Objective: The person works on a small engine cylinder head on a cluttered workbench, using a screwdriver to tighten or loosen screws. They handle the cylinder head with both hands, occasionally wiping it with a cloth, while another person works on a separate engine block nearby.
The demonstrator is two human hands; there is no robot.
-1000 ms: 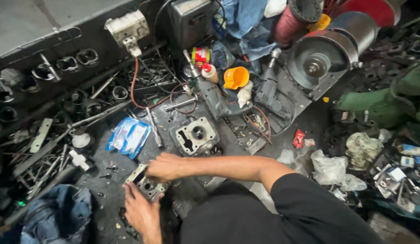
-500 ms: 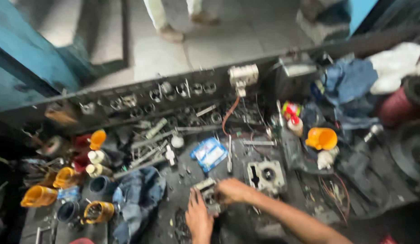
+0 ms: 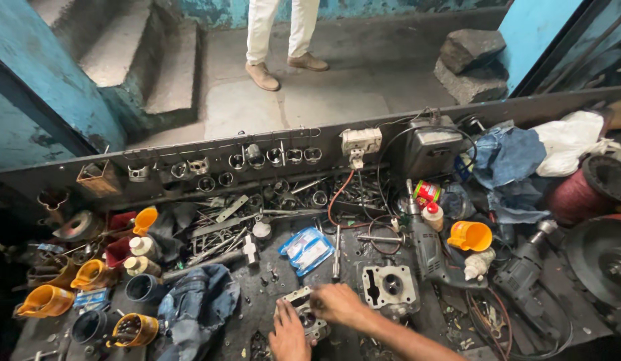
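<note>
Dark, grimy worktop [image 3: 364,347] before me, metal rail [image 3: 457,117] along its far edge. Beyond it grey concrete floor [image 3: 324,100]. Blue painted walls [image 3: 30,80] left and right. Concrete steps [image 3: 123,53] at left, stone blocks [image 3: 471,60] at right. Flat daylight. Person's legs [image 3: 277,27] on floor.

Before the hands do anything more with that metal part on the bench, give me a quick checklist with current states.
1. Both hands on the metal part: ok; left hand at its near edge, right hand on its right side.
2. Part resting on the bench: ok, not lifted.
3. Grip closed around the part: cannot tell; fingers partly hide it.
4. Cylinder block apart from the right hand: ok, lying just to its right.
5. Blue packet away from the hands: ok, lying behind them.
6. Drill untouched: ok.
</note>
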